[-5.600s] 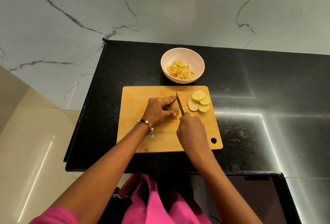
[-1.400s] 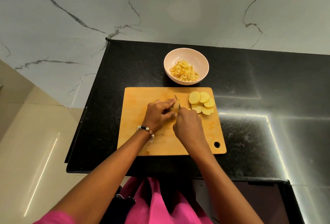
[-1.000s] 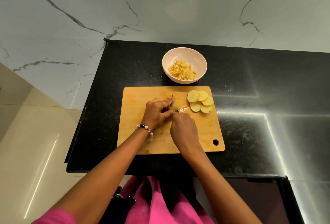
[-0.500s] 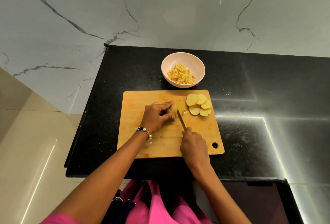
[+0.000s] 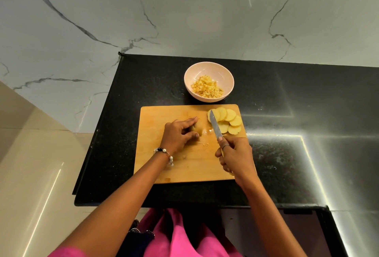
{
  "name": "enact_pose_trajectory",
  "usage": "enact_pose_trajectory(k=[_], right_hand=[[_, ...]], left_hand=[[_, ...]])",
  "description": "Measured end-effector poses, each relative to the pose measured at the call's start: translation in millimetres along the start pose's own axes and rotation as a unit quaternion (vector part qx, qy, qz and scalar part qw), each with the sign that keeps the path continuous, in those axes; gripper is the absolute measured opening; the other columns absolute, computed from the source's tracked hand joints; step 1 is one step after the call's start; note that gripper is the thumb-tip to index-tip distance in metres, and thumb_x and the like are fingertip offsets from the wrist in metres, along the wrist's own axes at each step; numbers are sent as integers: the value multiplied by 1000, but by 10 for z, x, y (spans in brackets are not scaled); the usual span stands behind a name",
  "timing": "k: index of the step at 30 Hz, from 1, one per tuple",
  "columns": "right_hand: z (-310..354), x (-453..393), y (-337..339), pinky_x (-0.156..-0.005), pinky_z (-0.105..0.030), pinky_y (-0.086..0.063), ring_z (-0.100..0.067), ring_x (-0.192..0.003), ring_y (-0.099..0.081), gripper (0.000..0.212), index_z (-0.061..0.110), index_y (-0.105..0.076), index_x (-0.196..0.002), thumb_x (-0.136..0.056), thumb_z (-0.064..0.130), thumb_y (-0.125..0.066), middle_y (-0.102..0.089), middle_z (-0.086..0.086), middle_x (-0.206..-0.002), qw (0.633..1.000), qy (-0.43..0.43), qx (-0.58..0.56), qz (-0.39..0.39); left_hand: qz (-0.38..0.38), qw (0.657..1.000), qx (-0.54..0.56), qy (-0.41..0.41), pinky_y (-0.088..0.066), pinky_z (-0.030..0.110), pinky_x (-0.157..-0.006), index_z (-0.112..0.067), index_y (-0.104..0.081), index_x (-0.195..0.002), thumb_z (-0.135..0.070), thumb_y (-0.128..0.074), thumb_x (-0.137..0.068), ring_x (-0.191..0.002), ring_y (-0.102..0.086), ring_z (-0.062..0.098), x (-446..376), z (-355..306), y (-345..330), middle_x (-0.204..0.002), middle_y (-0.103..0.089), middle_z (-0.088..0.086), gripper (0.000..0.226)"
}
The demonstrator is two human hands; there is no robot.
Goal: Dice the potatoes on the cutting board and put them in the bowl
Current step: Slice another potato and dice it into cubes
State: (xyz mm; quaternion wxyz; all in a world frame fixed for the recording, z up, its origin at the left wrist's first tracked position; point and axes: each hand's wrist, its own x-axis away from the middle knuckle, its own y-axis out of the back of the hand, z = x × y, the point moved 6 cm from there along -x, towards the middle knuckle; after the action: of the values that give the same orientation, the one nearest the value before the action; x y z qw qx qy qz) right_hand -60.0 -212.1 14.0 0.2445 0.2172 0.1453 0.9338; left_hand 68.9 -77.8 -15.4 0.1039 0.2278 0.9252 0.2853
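small yellow potato stub point(image 5: 198, 129) pinned on light wooden cutting board point(image 5: 155, 133) by left hand point(image 5: 179, 135); steel knife point(image 5: 215, 126) gripped by right hand point(image 5: 233, 154), beside round slices point(image 5: 227, 121). fingertips risk being nicked if short stub rolls.

On the cutting board point(image 5: 155, 166), the left hand point(image 5: 178, 135) grips a potato chunk point(image 5: 198, 129); right of it the right hand point(image 5: 233, 154) holds a knife point(image 5: 215, 127), its blade lying against the potato slices point(image 5: 227, 121) at the board's far right corner; a bowl point(image 5: 208, 70) of diced potato point(image 5: 207, 88) sits just beyond the board
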Motion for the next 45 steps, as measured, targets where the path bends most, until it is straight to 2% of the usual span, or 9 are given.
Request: enact_pose_trajectory(k=[3, 5, 7, 15, 20, 26, 31, 36, 45], right_hand=[[134, 69, -29, -45, -39, -42, -22, -49, -53, 31, 8, -56, -71, -97, 24, -50, -60, -7, -59, 984, 100, 143, -45], [172, 103, -56, -46, -33, -29, -26, -54, -48, 30, 9, -51, -70, -96, 22, -49, -55, -6, -59, 972, 116, 196, -60], [216, 138, -107, -48, -31, -23, -27, -58, -48, 27, 8, -55, -75, -97, 22, -47, -55, -7, -62, 966, 124, 221, -57], [256, 189, -314, -59, -31, -33, -34, -81, -59, 25, 6, -58, -102, -100, 23, -40, -63, -17, -93, 942, 99, 320, -22], [450, 314, -387, -66, -33, -37, -33, -93, -56, 24, 4, -51, -109, -100, 9, -29, -55, -15, -103, 910, 104, 401, -14], [686, 238, -528, -68, -32, -41, -28, -96, -58, 28, 8, -55, -110, -100, 9, -29, -56, -13, -107, 893, 156, 423, -5], [683, 179, -522, -67, -34, -39, -33, -94, -57, 28, 5, -55, -108, -99, 8, -29, -56, -16, -104, 903, 143, 405, 11], [595, 238, -531, -65, -32, -34, -34, -93, -56, 31, 6, -54, -112, -98, 6, -27, -56, -16, -103, 905, 144, 401, 8], [370, 243, -612, -65, -33, -31, -35, -92, -53, 25, 3, -52, -100, -96, 3, -28, -54, -16, -104, 903, 114, 413, 35]], left_hand=[[-3, 1000, -3, -7, -39, 12, -90, -16, -62, -119, -19, -79, -71, -106, -55, 4, -2, -9, 3, -122, -62, -1, 51], [-3, 1000, -5, -12, -40, 14, -91, -16, -62, -120, -20, -79, -71, -106, -55, 4, -2, -16, 1, -123, -61, 0, 52], [-5, 1000, -4, -17, -43, 20, -93, -16, -62, -120, -20, -79, -71, -106, -56, 5, 2, -24, 6, -123, -61, 0, 52], [-14, 1000, -4, -23, -43, 22, -93, -13, -62, -119, -19, -79, -70, -104, -55, 4, 13, -39, 7, -121, -62, 2, 53], [-16, 1000, -7, -26, -39, 11, -86, -12, -62, -119, -17, -80, -69, -100, -55, 3, 18, -33, -7, -121, -62, 3, 53], [-36, 998, -15, -44, -48, 25, -85, -10, -64, -115, -7, -75, -72, -95, -63, 15, 5, -43, -14, -115, -65, 5, 45], [-35, 998, -14, -50, -48, 21, -80, -11, -65, -115, -7, -74, -71, -89, -63, 13, 4, -35, -12, -114, -65, 4, 44], [-31, 999, -8, -44, -40, 5, -76, -10, -65, -114, -5, -76, -69, -85, -57, 7, -3, -27, -4, -115, -65, 4, 46], [-30, 999, -4, -30, -36, -1, -72, -10, -65, -114, -11, -79, -69, -82, -55, 7, 1, -12, 4, -114, -66, 4, 47]])
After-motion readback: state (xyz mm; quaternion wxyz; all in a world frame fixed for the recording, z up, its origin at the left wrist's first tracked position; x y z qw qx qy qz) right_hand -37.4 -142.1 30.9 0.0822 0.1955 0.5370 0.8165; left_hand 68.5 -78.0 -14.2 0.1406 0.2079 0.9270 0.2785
